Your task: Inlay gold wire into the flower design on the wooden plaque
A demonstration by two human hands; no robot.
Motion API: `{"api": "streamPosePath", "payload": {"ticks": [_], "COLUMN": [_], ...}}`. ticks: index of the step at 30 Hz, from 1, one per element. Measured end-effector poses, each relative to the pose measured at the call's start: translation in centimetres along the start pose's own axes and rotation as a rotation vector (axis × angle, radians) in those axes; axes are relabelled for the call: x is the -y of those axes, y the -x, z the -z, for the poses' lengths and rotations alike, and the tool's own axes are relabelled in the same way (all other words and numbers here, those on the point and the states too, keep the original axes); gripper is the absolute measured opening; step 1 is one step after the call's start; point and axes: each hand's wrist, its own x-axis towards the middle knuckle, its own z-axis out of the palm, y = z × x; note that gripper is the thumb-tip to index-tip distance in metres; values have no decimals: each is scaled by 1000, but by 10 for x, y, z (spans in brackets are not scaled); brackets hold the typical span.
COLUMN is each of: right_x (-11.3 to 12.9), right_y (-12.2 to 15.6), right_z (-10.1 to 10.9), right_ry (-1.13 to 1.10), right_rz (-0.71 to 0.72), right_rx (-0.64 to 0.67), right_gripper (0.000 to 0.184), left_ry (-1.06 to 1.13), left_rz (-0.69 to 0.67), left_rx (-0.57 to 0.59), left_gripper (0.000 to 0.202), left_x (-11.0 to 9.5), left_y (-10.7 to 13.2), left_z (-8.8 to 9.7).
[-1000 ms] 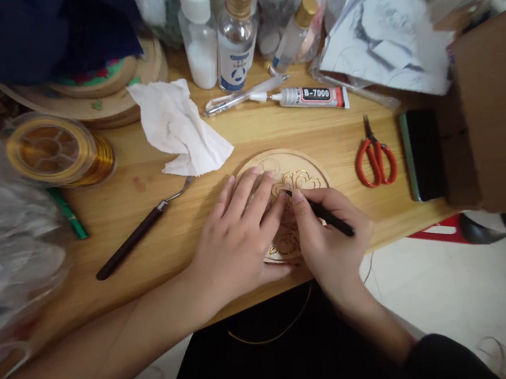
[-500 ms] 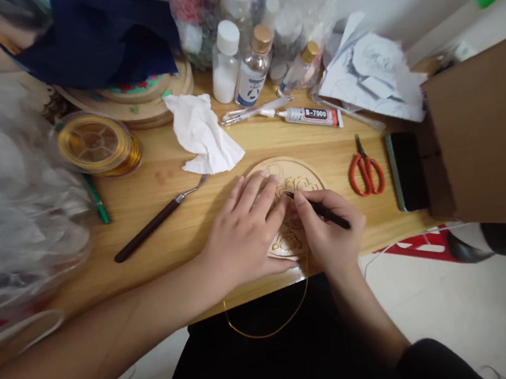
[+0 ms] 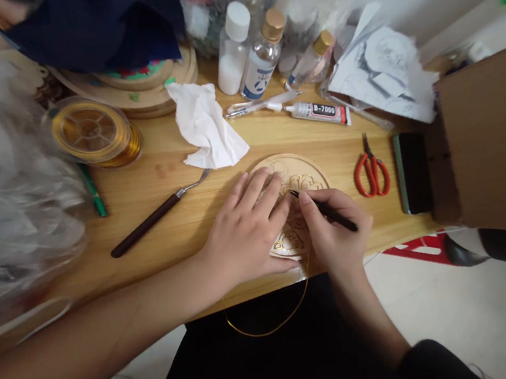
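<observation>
A round wooden disc [image 3: 299, 168] with a gold-wire flower pattern lies near the front edge of the wooden table [image 3: 183, 223]. My left hand [image 3: 246, 227] rests flat on the disc's left half, fingers stretched out and pressing it down. My right hand [image 3: 335, 231] is closed in a pinch round a thin black tool [image 3: 328, 210], whose tip touches the pattern at the disc's middle. A loop of gold wire [image 3: 275, 323] hangs from the disc over the table edge onto my dark lap.
Around the disc lie a crumpled white tissue [image 3: 207, 127], a dark-handled spatula [image 3: 154, 218], a gold wire spool [image 3: 91, 130], a B-7000 glue tube [image 3: 322, 112], red scissors [image 3: 372, 171], a phone [image 3: 412, 171], bottles [image 3: 263, 54] and a cardboard box [image 3: 493, 139].
Only the view has shifted a little. Both hands stay on the disc, with the tool tip at almost the same spot on the pattern.
</observation>
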Motion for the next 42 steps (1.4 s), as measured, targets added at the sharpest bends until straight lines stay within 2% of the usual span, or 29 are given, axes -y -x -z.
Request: {"api": "streamPosePath", "payload": {"ticks": [18,27,34,38,42], "right_x": [3,12,13,9,0], "right_y": [4,8,7,6,3], "right_z": [-3,-15,-17,-8,15], "right_ry": [147,139,138,100,13], "right_rz": [83,5,-17,-17,-21], "right_rx": [-14,-120,-137,-126,-244], "right_gripper": [7,10,11,9,8], "left_ry": [33,39,33,17,-27], "left_rz": [7,5,5,6,0], "left_rx": [14,1,8,-3,32], "left_gripper": [87,83,82,87,94], "left_x": [0,0,0,0,-1], "left_y": [0,1,1,2,1], "left_z": [0,-1,-2,0,4]}}
